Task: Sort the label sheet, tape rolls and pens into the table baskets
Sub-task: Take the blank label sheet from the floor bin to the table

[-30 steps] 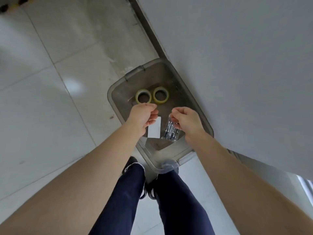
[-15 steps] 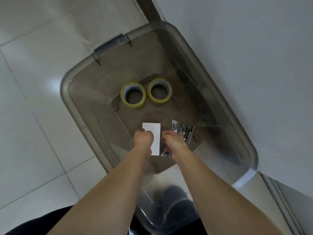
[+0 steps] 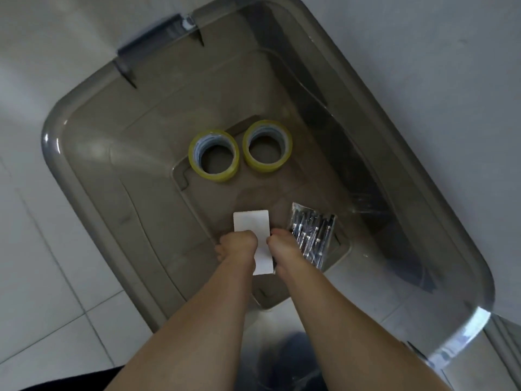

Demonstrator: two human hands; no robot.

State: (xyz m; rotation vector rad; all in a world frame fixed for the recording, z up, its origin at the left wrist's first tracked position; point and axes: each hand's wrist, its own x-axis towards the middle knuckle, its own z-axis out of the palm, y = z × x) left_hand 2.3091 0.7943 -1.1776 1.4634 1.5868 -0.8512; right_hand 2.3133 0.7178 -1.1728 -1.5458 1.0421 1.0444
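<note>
Both arms (image 3: 203, 320) reach down: left hand (image 3: 238, 247) grips label sheet (image 3: 251, 224), right hand (image 3: 285, 251) pens (image 3: 313, 235)

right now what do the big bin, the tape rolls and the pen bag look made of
Storage bin: smoky grey see-through plastic, glossy; the floor shows through its walls and the rim glints. Tape rolls: yellowish clear film wound on pale cores, probably cardboard. Pen bag: thin clear plastic film, with shiny creases.

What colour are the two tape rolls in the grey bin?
Both round tape rolls are yellow, best seen in the head view.
</note>
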